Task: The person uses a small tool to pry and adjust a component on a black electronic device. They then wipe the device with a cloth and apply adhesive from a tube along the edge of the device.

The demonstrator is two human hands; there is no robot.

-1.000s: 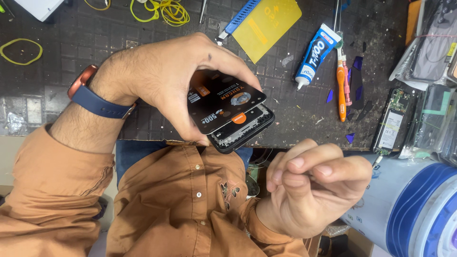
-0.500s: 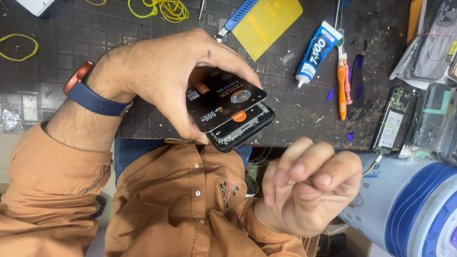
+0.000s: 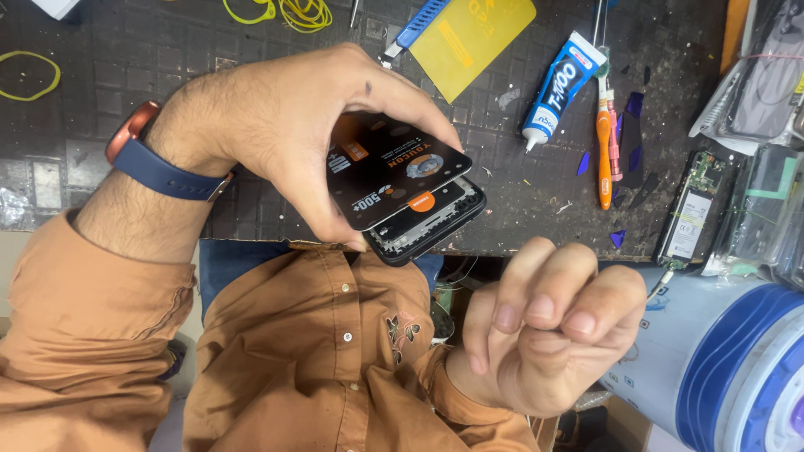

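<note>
Since a moment ago my right hand (image 3: 544, 335) has curled a little tighter and turned its fingertips up toward me, low right of centre; my left hand (image 3: 293, 142) has hardly shifted.

The dark gridded worktop (image 3: 126, 75) fills the upper half of the frame. My orange shirt (image 3: 293, 351) takes the lower left. A blue and white drum (image 3: 720, 351) sits at lower right.

My left grip is clamped on a phone (image 3: 431, 226) at centre, thumb on the near edge and fingers over the far edge. The black panel (image 3: 394, 167), with orange spots, lies tilted on top of the phone frame, lifted clear of it along one side. A blue watch (image 3: 159, 163) is on that wrist.

My right grip is closed into a loose fist, and I cannot tell whether anything small is pinched inside it. It hangs just below the phone, apart from it.

At the top, a yellow card (image 3: 473, 38) lies beside a glue tube (image 3: 557, 88). An orange tool (image 3: 605, 155) lies just right of the tube. A bare circuit board (image 3: 691, 209) rests near the right edge. Yellow bands (image 3: 285, 10) lie along the top edge.
</note>
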